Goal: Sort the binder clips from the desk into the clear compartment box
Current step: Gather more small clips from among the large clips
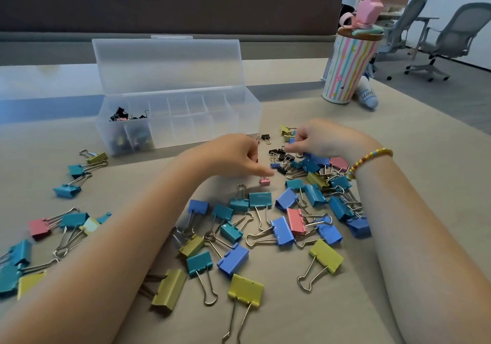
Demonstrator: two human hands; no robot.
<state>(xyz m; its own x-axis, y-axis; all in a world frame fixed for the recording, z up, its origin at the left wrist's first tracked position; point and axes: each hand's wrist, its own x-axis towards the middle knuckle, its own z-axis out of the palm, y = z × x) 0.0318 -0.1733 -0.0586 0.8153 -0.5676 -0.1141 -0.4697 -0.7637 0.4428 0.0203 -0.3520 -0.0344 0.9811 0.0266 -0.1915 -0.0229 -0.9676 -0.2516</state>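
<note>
The clear compartment box (239,115) stands open at the back left, its lid up; small black clips (121,115) lie in its leftmost compartments. Several large blue, teal, yellow and pink binder clips (285,230) are scattered over the desk. My left hand (233,157) hovers with fingers curled, a dark bit showing at its fingertips, and its thumb reaches toward a tiny pink clip (264,181). My right hand (321,139) has curled fingers, with the index tip at a cluster of small black clips (279,153). What it holds is hidden.
A striped tumbler (348,69) with a pink lid stands at the back right, with a small white bottle (368,96) beside it. More clips (79,170) lie at the left edge. Office chairs (449,40) and a person stand beyond the desk.
</note>
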